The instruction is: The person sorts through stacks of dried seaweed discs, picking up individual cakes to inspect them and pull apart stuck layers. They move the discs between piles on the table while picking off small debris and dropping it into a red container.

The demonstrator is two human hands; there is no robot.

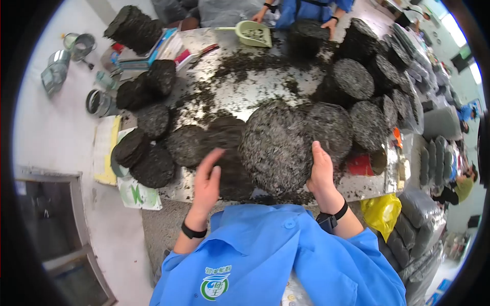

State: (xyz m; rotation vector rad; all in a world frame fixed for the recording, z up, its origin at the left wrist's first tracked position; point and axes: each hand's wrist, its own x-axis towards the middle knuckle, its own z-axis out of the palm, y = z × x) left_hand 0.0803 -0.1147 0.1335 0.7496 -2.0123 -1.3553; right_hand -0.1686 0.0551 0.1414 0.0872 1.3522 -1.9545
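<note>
A large round cake of what looks like dried seaweed (275, 148), dark and grey-flecked, is in front of me, its broad face toward the camera. My right hand (321, 171) grips its right edge; some fingers are hidden. To its left, a darker cake (228, 158) is smeared by motion. My left hand (206, 178) is beside that darker cake, fingers apart and slightly blurred, holding nothing I can see. Another round cake (329, 130) stands just right of the large one, and a smaller one (186, 146) lies beyond my left hand.
Dark crumbs cover much of the metal table (240, 94). More cakes are stacked at right (353, 79) and left (153, 120). A green dustpan (253, 34) lies at the back, near a co-worker's hand (331, 28). A red container (360, 164) and a yellow bag (382, 214) are at right.
</note>
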